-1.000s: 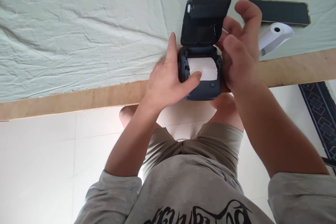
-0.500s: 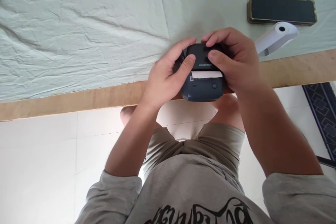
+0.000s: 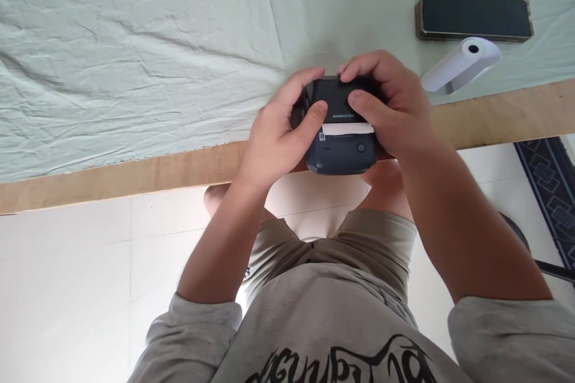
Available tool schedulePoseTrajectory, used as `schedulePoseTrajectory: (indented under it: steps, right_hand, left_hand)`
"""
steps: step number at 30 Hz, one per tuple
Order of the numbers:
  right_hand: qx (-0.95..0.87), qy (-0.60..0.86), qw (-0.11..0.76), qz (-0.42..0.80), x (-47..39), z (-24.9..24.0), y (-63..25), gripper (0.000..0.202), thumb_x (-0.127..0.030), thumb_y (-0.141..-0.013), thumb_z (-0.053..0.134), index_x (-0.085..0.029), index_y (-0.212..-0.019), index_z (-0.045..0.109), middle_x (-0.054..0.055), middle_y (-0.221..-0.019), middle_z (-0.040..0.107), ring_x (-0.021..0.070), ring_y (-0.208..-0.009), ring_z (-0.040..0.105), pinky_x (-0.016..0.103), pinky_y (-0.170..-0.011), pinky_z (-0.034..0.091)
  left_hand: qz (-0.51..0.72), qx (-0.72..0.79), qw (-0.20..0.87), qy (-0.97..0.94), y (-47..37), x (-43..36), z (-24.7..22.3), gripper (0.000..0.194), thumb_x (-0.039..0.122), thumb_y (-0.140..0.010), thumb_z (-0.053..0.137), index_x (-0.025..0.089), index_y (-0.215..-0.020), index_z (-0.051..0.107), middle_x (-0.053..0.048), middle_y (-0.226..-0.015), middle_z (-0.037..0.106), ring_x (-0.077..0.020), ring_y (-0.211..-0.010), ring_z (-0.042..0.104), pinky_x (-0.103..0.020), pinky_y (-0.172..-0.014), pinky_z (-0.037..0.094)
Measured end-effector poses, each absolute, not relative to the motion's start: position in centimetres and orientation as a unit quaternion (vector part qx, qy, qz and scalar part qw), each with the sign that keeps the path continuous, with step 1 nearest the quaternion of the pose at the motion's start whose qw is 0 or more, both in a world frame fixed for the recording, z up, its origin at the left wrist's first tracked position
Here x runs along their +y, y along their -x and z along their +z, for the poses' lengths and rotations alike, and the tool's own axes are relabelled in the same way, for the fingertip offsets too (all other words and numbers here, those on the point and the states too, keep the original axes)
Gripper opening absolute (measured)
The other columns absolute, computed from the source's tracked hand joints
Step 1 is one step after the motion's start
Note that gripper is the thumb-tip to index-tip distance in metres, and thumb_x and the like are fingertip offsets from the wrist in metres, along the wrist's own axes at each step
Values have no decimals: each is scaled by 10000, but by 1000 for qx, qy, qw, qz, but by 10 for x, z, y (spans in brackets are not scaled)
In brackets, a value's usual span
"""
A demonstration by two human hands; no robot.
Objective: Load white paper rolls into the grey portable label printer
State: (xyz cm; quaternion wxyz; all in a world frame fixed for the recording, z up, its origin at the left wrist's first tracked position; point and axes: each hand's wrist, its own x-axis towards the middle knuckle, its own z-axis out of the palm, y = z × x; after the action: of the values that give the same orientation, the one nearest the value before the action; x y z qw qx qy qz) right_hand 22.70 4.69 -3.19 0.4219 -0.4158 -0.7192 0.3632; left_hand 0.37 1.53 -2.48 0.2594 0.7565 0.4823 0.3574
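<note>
A dark label printer [image 3: 341,158] rests at the table's front edge, its black lid down. A strip of white paper [image 3: 348,128] sticks out of the slot between lid and body. My left hand [image 3: 285,128] wraps round the printer's left side, thumb on the lid's left part and fingertips at the far edge. On the right side, my right hand [image 3: 393,105] grips it, with the thumb on the lid and the fingers curled over the far right corner.
On the green cloth [image 3: 179,42] at the right lies a phone [image 3: 478,17] on a box-like case. A partly unrolled white paper roll [image 3: 453,69] lies just in front of it. The table's wooden edge [image 3: 112,176] runs across. A patterned mat [image 3: 545,173] is on the floor.
The whole table scene has shifted slightly left in view. Both hands keep their hold on the printer, and its lid stays down.
</note>
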Motion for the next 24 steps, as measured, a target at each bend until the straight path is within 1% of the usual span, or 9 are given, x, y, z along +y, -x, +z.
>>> schedulePoseTrajectory:
  steps: [4,6,8,11,12,14,18,22,24]
  right_hand:
    - [-718,464,412,315,39,-27,-225,331,-541,-1014,621,-301,-1227,706,40,-1276,717,196,-1152,680,420,-1068,598]
    - [-721,484,400,293,37,-24,-223,295,-478,-1017,578,-293,-1212,700,49,-1276,707,202,-1175,679,424,-1080,582]
    - [-721,497,400,271,36,-22,-221,292,-458,-1006,556,-281,-1182,707,58,-1277,696,206,-1207,670,416,-1075,575]
    - [-703,538,405,229,35,-20,-217,329,-470,-993,531,-271,-1158,735,83,-1212,677,207,-1162,650,403,-1039,577]
    - [-694,558,400,219,34,-20,-216,340,-472,-999,515,-271,-1160,737,88,-1169,673,209,-1128,643,407,-1032,576]
    - [-679,595,377,207,33,-18,-215,344,-477,-1023,482,-264,-1143,725,95,-1091,665,221,-1073,633,417,-1000,572]
    - [-666,637,328,207,31,-16,-217,385,-527,-1087,403,-243,-1154,654,95,-1010,648,238,-1029,637,399,-914,557]
    - [-668,641,287,244,29,-11,-215,439,-555,-1128,310,-272,-1288,606,69,-929,619,198,-922,630,342,-851,523]
    - [-669,640,288,242,27,-7,-213,455,-548,-1129,288,-273,-1307,603,70,-935,622,194,-919,629,341,-864,519]
  left_hand:
    - [370,517,294,-714,-3,4,-21,390,560,-1172,520,330,-1465,635,-28,-1408,790,-276,-1310,794,-482,-1113,678]
    - [360,535,306,-700,-1,-5,-18,483,621,-1147,524,263,-1451,641,-77,-1353,814,-300,-1275,805,-487,-1097,683]
    - [329,540,289,-718,1,-15,-17,579,664,-1125,527,232,-1496,632,-118,-1417,802,-331,-1292,796,-510,-1097,679]
    - [255,527,213,-782,5,-26,-20,939,788,-999,692,166,-1678,511,-199,-1709,617,-435,-1554,631,-605,-1268,576]
    - [230,531,188,-794,6,-29,-23,1103,832,-921,772,142,-1723,460,-219,-1765,552,-467,-1607,574,-625,-1308,538]
    - [202,541,151,-802,7,-33,-27,1246,827,-833,881,123,-1754,423,-232,-1796,508,-480,-1637,540,-615,-1350,499]
    - [209,544,124,-803,8,-33,-33,1243,760,-804,965,94,-1732,474,-232,-1748,572,-462,-1570,620,-565,-1293,581]
    - [241,535,130,-799,10,-30,-34,1210,855,-773,930,205,-1712,531,-160,-1706,640,-462,-1485,693,-596,-1172,671]
    - [255,529,142,-797,10,-28,-33,1156,856,-792,915,208,-1685,570,-143,-1685,663,-460,-1449,719,-601,-1155,682]
